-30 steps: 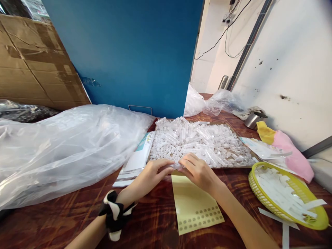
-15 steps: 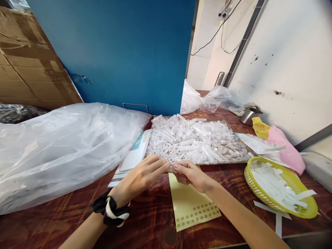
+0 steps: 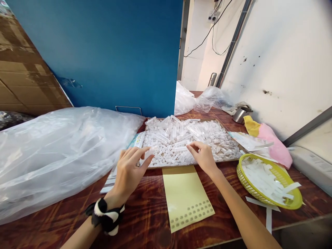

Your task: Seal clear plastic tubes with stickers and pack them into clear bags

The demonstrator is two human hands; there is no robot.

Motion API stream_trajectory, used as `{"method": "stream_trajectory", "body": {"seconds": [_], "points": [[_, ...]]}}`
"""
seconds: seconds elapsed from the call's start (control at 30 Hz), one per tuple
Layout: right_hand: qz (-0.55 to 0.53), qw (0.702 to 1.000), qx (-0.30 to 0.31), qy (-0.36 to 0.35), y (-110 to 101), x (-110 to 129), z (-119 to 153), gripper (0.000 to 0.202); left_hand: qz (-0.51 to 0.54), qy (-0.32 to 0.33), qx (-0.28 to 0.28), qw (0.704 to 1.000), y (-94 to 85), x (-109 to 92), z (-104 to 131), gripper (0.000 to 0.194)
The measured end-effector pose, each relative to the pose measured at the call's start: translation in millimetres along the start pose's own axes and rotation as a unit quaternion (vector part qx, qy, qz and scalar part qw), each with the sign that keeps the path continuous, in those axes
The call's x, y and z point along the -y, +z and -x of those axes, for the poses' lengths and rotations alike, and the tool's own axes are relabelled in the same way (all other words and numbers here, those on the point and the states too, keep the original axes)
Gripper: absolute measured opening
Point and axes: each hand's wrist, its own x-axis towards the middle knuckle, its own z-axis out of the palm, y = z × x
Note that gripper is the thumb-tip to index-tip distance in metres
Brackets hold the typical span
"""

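Note:
A shallow cardboard tray (image 3: 223, 160) holds a heap of small clear and white plastic pieces, with longer clear tubes (image 3: 194, 131) on top. Over its front left corner, my left hand (image 3: 132, 166) pinches a small clear plastic piece (image 3: 152, 150) between thumb and fingers. My right hand (image 3: 203, 157) is above the front of the tray, thumb and forefinger pressed together at the end of a clear tube (image 3: 181, 148). Below the tray lies a yellow sheet (image 3: 181, 193) with rows of small round stickers near its lower edge.
A large translucent plastic bag (image 3: 64, 152) bulges at the left. Right of the tray stand a yellow basket (image 3: 295, 204) of white strips, a pink and yellow cloth (image 3: 276, 148) and a metal cup (image 3: 241, 114). A blue panel (image 3: 116, 58) rises behind.
My hands have moved apart from where they met at the tray's front edge. The right hand has gone up over the pieces, and more of the yellow sheet shows. The view has shifted slightly right.

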Motion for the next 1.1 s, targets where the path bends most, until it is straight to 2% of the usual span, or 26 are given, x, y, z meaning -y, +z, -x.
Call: {"method": "stream_trajectory", "body": {"seconds": [0.1, 0.2, 0.27, 0.33, 0.4, 0.47, 0.57, 0.7, 0.77, 0.9, 0.97, 1.0, 1.07, 1.1], "points": [[0.079, 0.995, -0.016, -0.057, -2.5, -10.5, -3.1, 0.018, 0.047, -0.113, 0.023, 0.992, 2.9, -0.9, 1.1, 0.011], [0.125, 0.984, 0.004, -0.124, 2.6, -13.0, -2.3, 0.013, 0.077, -0.172, 0.099, 0.977, 6.5, 0.8, 4.6, 0.013], [0.16, 0.976, 0.029, -0.147, 8.6, -12.1, -1.2, 0.016, 0.055, -0.145, 0.159, 0.975, 9.0, 2.9, 7.4, 0.011], [0.221, 0.963, 0.041, -0.149, 15.1, -11.0, -0.2, 0.018, -0.004, -0.085, 0.176, 0.981, 11.2, 4.6, 9.8, 0.008], [0.275, 0.951, 0.039, -0.137, 20.9, -9.9, 0.0, 0.018, -0.073, -0.035, 0.148, 0.986, 13.0, 5.0, 11.2, 0.012], [0.301, 0.944, 0.036, -0.133, 24.4, -8.5, -0.9, 0.016, -0.115, -0.012, 0.113, 0.987, 14.2, 3.7, 11.6, 0.02], [0.308, 0.94, 0.032, -0.143, 24.0, -4.5, -3.3, 0.013, -0.098, -0.006, 0.096, 0.991, 14.8, 0.3, 11.0, 0.022], [0.26, 0.948, -0.035, -0.179, 17.8, 4.8, -3.9, 0.02, -0.003, -0.019, 0.087, 0.996, 14.4, -5.0, 9.8, 0.022], [0.204, 0.954, -0.045, -0.215, 17.1, 11.5, -0.5, 0.024, 0.062, -0.034, 0.087, 0.994, 13.7, -8.3, 9.6, 0.026], [0.095, 0.948, 0.078, -0.295, 24.3, 27.0, 12.6, 0.022, 0.167, -0.074, 0.124, 0.975, 13.1, -14.9, 10.7, 0.039], [0.018, 0.949, 0.117, -0.293, 27.9, 32.1, 17.2, 0.023, 0.206, -0.086, 0.152, 0.963, 13.4, -16.2, 11.7, 0.03], [-0.017, 0.953, 0.117, -0.279, 28.3, 33.0, 17.9, 0.027, 0.217, -0.097, 0.157, 0.959, 13.6, -16.2, 12.2, 0.023], [-0.036, 0.967, 0.089, -0.235, 26.1, 30.7, 16.2, 0.027, 0.223, -0.129, 0.153, 0.954, 13.7, -15.1, 12.7, 0.017], [-0.009, 0.975, 0.07, -0.212, 23.8, 27.7, 14.3, 0.023, 0.222, -0.15, 0.147, 0.952, 13.6, -14.4, 12.7, 0.016]]}}
